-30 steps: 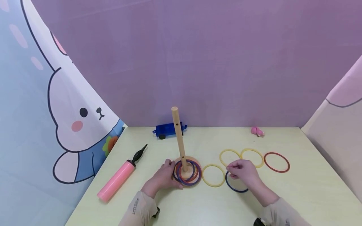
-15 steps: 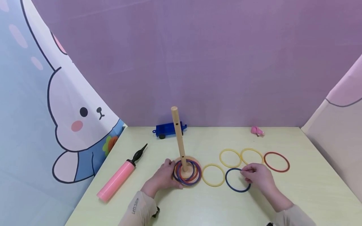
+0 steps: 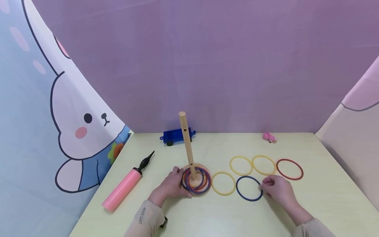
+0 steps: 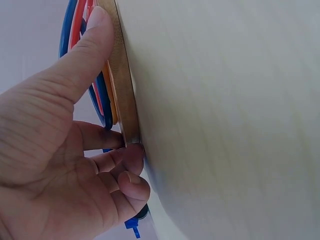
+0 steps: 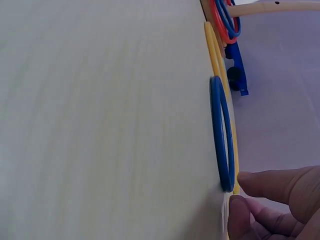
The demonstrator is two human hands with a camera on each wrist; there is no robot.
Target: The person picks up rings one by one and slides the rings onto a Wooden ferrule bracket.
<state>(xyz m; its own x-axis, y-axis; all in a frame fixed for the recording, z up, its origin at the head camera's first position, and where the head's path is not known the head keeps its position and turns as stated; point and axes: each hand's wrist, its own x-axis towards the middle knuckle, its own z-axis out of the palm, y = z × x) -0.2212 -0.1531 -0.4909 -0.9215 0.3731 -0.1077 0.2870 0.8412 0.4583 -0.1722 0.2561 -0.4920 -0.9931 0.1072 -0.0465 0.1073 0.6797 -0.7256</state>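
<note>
The wooden stand [image 3: 189, 148] stood upright on the surface [image 3: 213, 217], and I judged it the heaviest and stiffest piece near my hands: hard, not fragile, with most of its weight probably low in the round base [image 4: 123, 90]. The tall rod might have tipped under a push, so the base's rim seemed the right place to steady it. My left hand [image 3: 170, 186] was there, gripping the left side, thumb toward the near part of the rim and fingers bent in farther back.

Around the foot of the rod lay the stacked rings [image 4: 77, 22], light by their look and likely to slide over one another if I jolted the base.

The loose blue ring [image 5: 218, 130] was slighter: thin, smooth, probably light, perhaps a little springy and slippery, unlikely to break. It lay flat on the surface just right of the nearest yellow ring [image 3: 223, 195]. Its low band offered little to hold, so a pinch at the outer edge seemed best to me.

My right hand [image 3: 279, 191] was just beside its right edge, thumb and forefinger bent toward each other, a slim gap between, nothing pinched. I couldn't tell whether a fingertip touched the band.
</note>
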